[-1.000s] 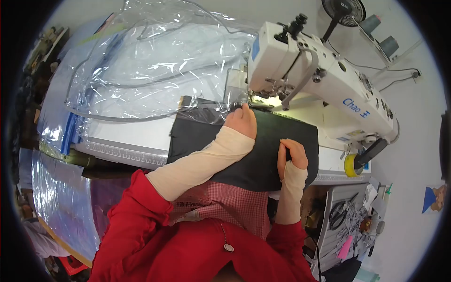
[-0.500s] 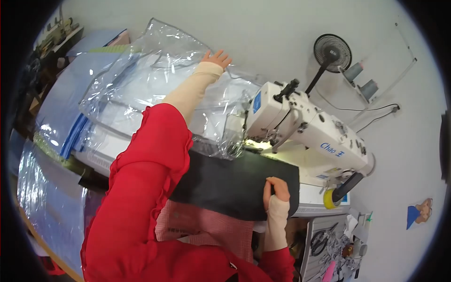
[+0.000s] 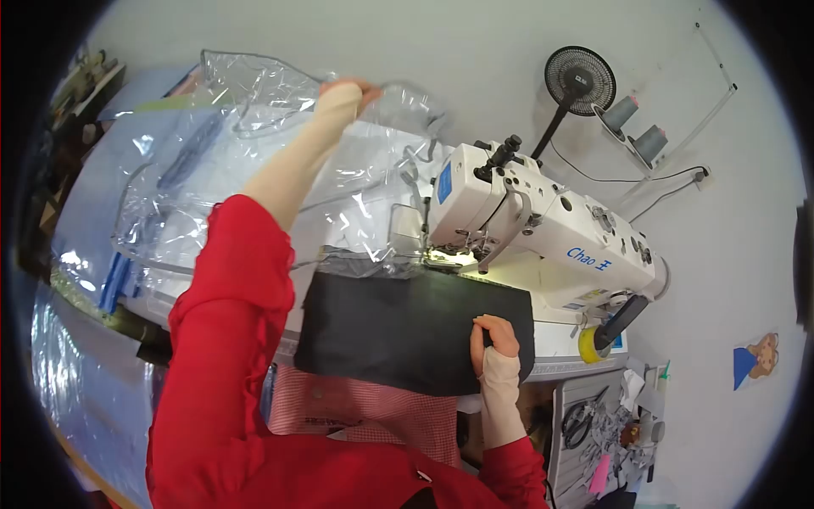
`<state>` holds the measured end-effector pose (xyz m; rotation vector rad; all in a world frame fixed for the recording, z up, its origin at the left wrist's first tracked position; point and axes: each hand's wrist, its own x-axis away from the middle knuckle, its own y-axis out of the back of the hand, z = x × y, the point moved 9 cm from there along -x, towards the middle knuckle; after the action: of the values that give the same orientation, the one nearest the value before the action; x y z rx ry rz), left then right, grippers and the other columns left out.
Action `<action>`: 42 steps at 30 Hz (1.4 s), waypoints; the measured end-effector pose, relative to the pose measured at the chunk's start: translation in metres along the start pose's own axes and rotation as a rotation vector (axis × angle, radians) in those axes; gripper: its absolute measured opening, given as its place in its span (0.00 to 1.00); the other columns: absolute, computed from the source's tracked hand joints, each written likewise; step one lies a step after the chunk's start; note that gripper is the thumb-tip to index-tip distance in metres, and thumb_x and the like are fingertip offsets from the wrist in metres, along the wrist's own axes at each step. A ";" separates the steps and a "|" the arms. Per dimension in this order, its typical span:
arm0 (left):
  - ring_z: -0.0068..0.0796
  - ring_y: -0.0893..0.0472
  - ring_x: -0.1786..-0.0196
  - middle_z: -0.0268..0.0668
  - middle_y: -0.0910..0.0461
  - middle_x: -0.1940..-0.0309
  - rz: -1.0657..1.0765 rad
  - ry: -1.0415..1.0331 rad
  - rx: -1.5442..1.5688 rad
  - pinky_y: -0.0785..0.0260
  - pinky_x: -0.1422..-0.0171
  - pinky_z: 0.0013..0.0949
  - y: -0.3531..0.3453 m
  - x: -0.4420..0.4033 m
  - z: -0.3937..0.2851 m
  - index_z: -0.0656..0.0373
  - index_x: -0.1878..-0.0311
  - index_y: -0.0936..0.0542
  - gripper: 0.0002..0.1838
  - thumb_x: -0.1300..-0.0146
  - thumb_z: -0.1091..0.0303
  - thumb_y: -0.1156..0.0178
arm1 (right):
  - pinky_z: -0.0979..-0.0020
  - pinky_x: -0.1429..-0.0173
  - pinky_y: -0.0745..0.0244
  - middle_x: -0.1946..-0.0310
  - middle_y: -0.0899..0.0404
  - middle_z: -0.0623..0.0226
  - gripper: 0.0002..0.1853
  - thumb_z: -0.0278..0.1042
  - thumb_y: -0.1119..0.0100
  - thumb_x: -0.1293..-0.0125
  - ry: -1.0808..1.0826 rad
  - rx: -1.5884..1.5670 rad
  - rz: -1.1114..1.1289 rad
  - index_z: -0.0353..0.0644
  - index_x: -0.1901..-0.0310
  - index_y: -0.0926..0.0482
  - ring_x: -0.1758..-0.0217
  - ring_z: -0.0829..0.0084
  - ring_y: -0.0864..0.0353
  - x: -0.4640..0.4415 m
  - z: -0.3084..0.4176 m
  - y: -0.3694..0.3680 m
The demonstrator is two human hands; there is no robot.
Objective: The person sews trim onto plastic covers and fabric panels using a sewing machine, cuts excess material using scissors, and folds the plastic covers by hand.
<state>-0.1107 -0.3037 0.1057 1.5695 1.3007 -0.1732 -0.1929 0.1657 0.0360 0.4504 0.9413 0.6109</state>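
My left hand (image 3: 358, 88) is stretched far out, its fingers curled at the grey-bound edge of a clear plastic sheet (image 3: 280, 197). The sheet spreads crumpled over the table left of a white sewing machine (image 3: 555, 233). Its near edge overlaps a black fabric piece (image 3: 390, 331) close to the lit needle area. My right hand (image 3: 497, 337) rests at the right end of the black fabric with thumb and fingers pinched together on it. The fabric's far edge runs under the machine head.
A black fan (image 3: 580, 81) and grey thread cones (image 3: 648, 144) stand behind the machine. Yellow tape (image 3: 591, 344) hangs at its right. A grey tray (image 3: 564, 462) holds scissors (image 3: 580, 422) and scraps. Red checked cloth (image 3: 365, 413) lies below the black fabric.
My left hand has moved left, its spread fingers now curled at the plastic's edge. The plastic's upper part has shifted left. My right hand stays on the black fabric.
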 end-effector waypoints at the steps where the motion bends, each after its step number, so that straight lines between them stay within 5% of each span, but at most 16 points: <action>1: 0.31 0.21 0.63 0.36 0.18 0.69 -0.005 0.060 0.137 0.34 0.54 0.35 0.023 -0.017 0.009 0.45 0.61 0.16 0.15 0.43 0.48 0.42 | 0.69 0.55 0.26 0.66 0.21 0.57 0.09 0.16 0.41 0.51 0.008 -0.007 0.002 0.36 0.67 0.22 0.62 0.61 0.21 0.000 0.001 0.000; 3: 0.23 0.23 0.63 0.31 0.18 0.67 -0.079 0.201 0.424 0.35 0.56 0.26 0.109 -0.029 -0.008 0.53 0.58 0.17 0.15 0.44 0.55 0.38 | 0.69 0.55 0.26 0.66 0.21 0.57 0.08 0.17 0.41 0.50 0.027 -0.020 0.012 0.36 0.66 0.22 0.62 0.60 0.22 0.001 -0.001 -0.001; 7: 0.22 0.25 0.71 0.33 0.21 0.74 -0.347 -0.190 0.633 0.36 0.65 0.26 0.267 -0.002 -0.089 0.58 0.60 0.17 0.17 0.48 0.55 0.33 | 0.71 0.49 0.29 0.60 0.23 0.59 0.13 0.23 0.37 0.48 -0.034 -0.319 0.128 0.37 0.59 0.22 0.56 0.66 0.23 -0.008 0.029 -0.010; 12: 0.21 0.27 0.72 0.25 0.22 0.75 -0.451 -0.532 -0.040 0.41 0.61 0.24 0.355 0.122 -0.200 0.57 0.66 0.17 0.13 0.52 0.61 0.30 | 0.67 0.37 0.40 0.43 0.33 0.57 0.42 0.31 0.29 0.54 0.173 -0.403 0.112 0.38 0.37 0.41 0.41 0.66 0.34 -0.056 0.149 0.018; 15: 0.21 0.28 0.74 0.27 0.23 0.76 -0.412 -0.593 -0.091 0.42 0.55 0.27 0.378 0.187 -0.215 0.55 0.67 0.18 0.13 0.59 0.67 0.27 | 0.62 0.37 0.37 0.44 0.33 0.53 0.44 0.38 0.25 0.57 0.236 -0.457 0.150 0.35 0.39 0.39 0.41 0.57 0.32 -0.071 0.171 0.012; 20: 0.23 0.26 0.74 0.27 0.22 0.77 -0.346 -0.571 -0.252 0.42 0.54 0.30 0.384 0.266 -0.229 0.55 0.67 0.18 0.16 0.65 0.73 0.29 | 0.61 0.36 0.41 0.44 0.30 0.56 0.45 0.57 0.28 0.60 0.783 -0.360 0.272 0.38 0.43 0.34 0.38 0.57 0.34 -0.017 0.269 0.034; 23: 0.23 0.26 0.74 0.25 0.23 0.78 -0.333 -0.599 -0.257 0.43 0.53 0.31 0.381 0.297 -0.224 0.52 0.66 0.18 0.14 0.61 0.67 0.32 | 0.59 0.37 0.39 0.44 0.30 0.56 0.42 0.48 0.26 0.58 0.737 -0.513 0.381 0.39 0.43 0.34 0.39 0.54 0.33 0.013 0.292 0.038; 24: 0.23 0.26 0.74 0.25 0.24 0.79 -0.331 -0.609 -0.229 0.43 0.53 0.32 0.379 0.310 -0.223 0.51 0.65 0.18 0.13 0.58 0.66 0.32 | 0.60 0.44 0.31 0.50 0.27 0.58 0.30 0.38 0.33 0.48 0.682 -0.542 0.410 0.41 0.44 0.32 0.46 0.58 0.27 0.022 0.292 0.031; 27: 0.22 0.25 0.63 0.24 0.22 0.70 -0.372 -0.693 -0.453 0.46 0.41 0.34 0.371 0.357 -0.202 0.48 0.61 0.20 0.13 0.48 0.56 0.34 | 0.67 0.55 0.24 0.55 0.24 0.57 0.21 0.28 0.38 0.45 0.722 -0.502 0.399 0.37 0.48 0.28 0.55 0.59 0.22 0.051 0.281 0.032; 28: 0.28 0.27 0.54 0.34 0.24 0.58 -0.435 -0.756 -0.461 0.45 0.38 0.38 0.376 0.372 -0.180 0.55 0.51 0.24 0.29 0.53 0.48 0.31 | 0.67 0.54 0.24 0.53 0.24 0.57 0.22 0.28 0.39 0.45 0.692 -0.506 0.476 0.36 0.47 0.28 0.54 0.59 0.22 0.056 0.280 0.033; 32: 0.46 0.34 0.40 0.51 0.33 0.47 -0.723 -0.404 -0.448 0.45 0.34 0.44 0.406 0.397 -0.064 0.69 0.37 0.40 0.52 0.59 0.46 0.27 | 0.64 0.50 0.27 0.51 0.24 0.55 0.22 0.27 0.44 0.43 0.522 -0.721 0.775 0.36 0.44 0.29 0.53 0.59 0.22 0.083 0.248 0.029; 33: 0.45 0.35 0.39 0.50 0.33 0.47 -0.457 -0.122 -0.452 0.45 0.34 0.41 0.400 0.404 0.026 0.70 0.37 0.40 0.50 0.56 0.48 0.28 | 0.64 0.49 0.28 0.51 0.23 0.54 0.22 0.28 0.45 0.42 0.417 -0.888 0.879 0.35 0.44 0.29 0.52 0.60 0.22 0.086 0.237 0.029; 35: 0.37 0.33 0.41 0.47 0.31 0.48 -0.392 0.559 0.215 0.40 0.39 0.32 0.384 0.395 0.049 0.72 0.39 0.38 0.44 0.52 0.53 0.30 | 0.64 0.46 0.30 0.51 0.23 0.55 0.24 0.33 0.40 0.43 0.188 -1.031 0.899 0.35 0.45 0.28 0.50 0.60 0.23 0.090 0.213 0.035; 37: 0.33 0.31 0.46 0.45 0.30 0.49 -0.246 0.719 0.284 0.39 0.42 0.30 0.368 0.383 0.059 0.71 0.41 0.36 0.42 0.52 0.53 0.30 | 0.63 0.39 0.35 0.48 0.24 0.56 0.30 0.41 0.30 0.51 0.067 -0.927 0.866 0.37 0.46 0.27 0.45 0.58 0.26 0.088 0.201 0.041; 39: 0.24 0.29 0.62 0.38 0.27 0.59 -0.204 0.907 0.492 0.36 0.55 0.25 0.337 0.388 0.088 0.69 0.47 0.30 0.34 0.50 0.53 0.31 | 0.62 0.36 0.38 0.46 0.26 0.58 0.29 0.40 0.32 0.50 0.331 -0.613 0.673 0.41 0.45 0.27 0.40 0.60 0.30 0.085 0.194 0.031; 42: 0.21 0.29 0.65 0.35 0.27 0.65 -0.243 0.707 0.503 0.36 0.61 0.25 0.312 0.361 0.130 0.68 0.53 0.28 0.29 0.49 0.54 0.32 | 0.57 0.30 0.46 0.39 0.33 0.59 0.25 0.32 0.35 0.48 0.406 -0.317 0.573 0.44 0.47 0.27 0.35 0.59 0.35 0.096 0.166 -0.012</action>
<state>0.3407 -0.1318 -0.0026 1.9833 2.1259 -0.1006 -0.0062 0.2041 0.0568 0.3110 1.0758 1.3903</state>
